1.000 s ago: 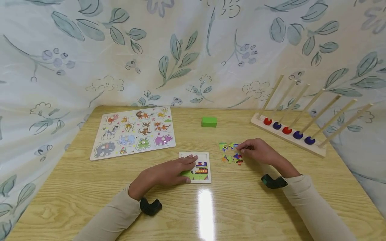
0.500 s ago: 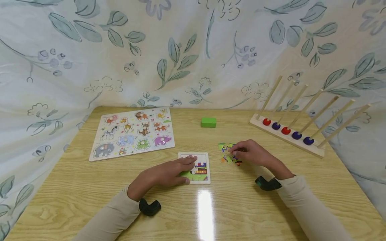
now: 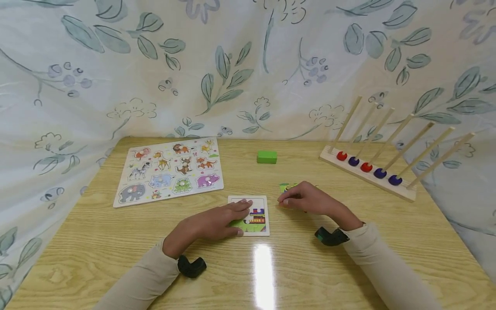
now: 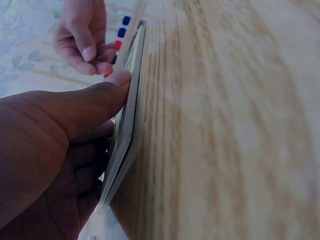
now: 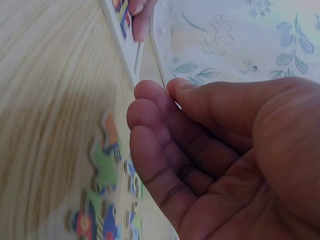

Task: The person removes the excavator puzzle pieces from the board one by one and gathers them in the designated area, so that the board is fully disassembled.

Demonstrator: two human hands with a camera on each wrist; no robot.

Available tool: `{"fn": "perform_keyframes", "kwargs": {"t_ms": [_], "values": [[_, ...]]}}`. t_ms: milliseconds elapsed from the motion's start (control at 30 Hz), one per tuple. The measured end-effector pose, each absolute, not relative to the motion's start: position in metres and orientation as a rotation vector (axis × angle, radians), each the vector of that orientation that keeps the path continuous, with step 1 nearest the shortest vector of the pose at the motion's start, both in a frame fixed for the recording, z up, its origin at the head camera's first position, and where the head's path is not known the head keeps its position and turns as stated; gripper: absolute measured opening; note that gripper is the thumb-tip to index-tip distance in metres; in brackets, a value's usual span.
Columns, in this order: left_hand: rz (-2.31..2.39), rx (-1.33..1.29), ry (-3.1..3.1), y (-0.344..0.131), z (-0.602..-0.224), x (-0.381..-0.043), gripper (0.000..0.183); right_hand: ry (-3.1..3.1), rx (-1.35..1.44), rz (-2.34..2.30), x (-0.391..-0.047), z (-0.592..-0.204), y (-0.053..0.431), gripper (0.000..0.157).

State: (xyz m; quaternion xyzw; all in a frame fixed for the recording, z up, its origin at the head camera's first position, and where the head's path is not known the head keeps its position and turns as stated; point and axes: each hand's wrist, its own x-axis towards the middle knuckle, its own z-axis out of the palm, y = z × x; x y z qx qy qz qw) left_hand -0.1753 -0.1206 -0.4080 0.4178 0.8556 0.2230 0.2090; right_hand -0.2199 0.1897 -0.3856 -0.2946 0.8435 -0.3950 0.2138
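The left hand (image 3: 213,221) lies with fingers extended across the small puzzle board (image 3: 267,221) on the tabletop (image 3: 302,267), thumb at its near edge. The right hand (image 3: 311,200), just right of the board, has thumb and fingertips drawn together; whether they pinch anything cannot be determined. Loose puzzle pieces (image 5: 106,167) lie beside it.

At nine o'clock we see the left grip (image 4: 50,137), its thumb tip touching the edge of a thin board (image 4: 134,102) that we view nearly edge-on at the centre. Towards three o'clock we have the grained wooden table (image 4: 230,120). Near eleven o'clock hangs the right grip (image 4: 82,37), fingers bent; just beside it, blue and red beads (image 4: 121,32) line a pale strip (image 4: 133,31).
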Motion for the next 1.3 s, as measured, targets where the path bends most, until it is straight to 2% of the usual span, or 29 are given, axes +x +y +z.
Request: {"fn": "perform_keyframes", "kwargs": {"t_ms": [767,1300], "values": [[0.660,1.134,2.368,-0.124,-0.408,-0.176,0.064,2.250,-0.957,-1.111,-0.224,-0.386,0.137,0.019],[0.686,1.133,2.372,-0.123,-0.410,-0.175,0.064,2.247,-0.909,-1.115,-0.223,-0.393,0.132,0.020]]}}
